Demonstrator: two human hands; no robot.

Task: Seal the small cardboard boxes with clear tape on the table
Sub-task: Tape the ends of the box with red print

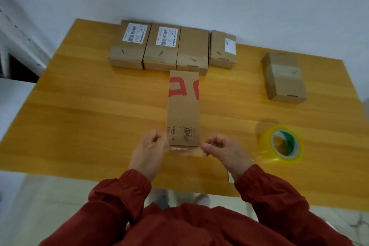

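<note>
table [99,106] orange-yellow woodgrain | boxes [161,48] brown, white labels | long box [183,110] brown, red print | tape roll [281,144] yellowish, green-white core | sleeves [119,195] dark red

Soft even daylight, faint shadows, wide-angle bending at edges, slight blur.

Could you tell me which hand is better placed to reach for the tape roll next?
Probably the right hand: the tape roll lies on its side of the table. The left hand would cross the box. Both pinch a tape strip.
</note>
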